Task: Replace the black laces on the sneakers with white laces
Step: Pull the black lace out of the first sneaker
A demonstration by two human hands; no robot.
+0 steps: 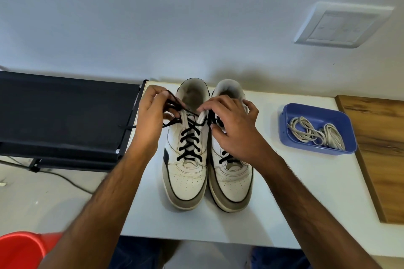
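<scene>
Fingers (162, 102) of left hand (150, 120) pinched black laces (188, 137) of left sneaker (185, 159), right hand (234, 131) curled on right sneaker (231, 181), white laces (314, 132) coiled in blue tray (290, 113), both sneakers side by side on white surface (295, 192), toes pointing toward person.

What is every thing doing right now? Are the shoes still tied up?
Left sneaker: upright on the table, black lace still threaded, top ends loose.
Right sneaker: upright beside it, black lace still in.
Left hand: pinches the loose lace ends.
Right hand: fingers curled at the right sneaker's tongue.
White laces: bundled, unused.
Blue tray: holds the white laces.
</scene>
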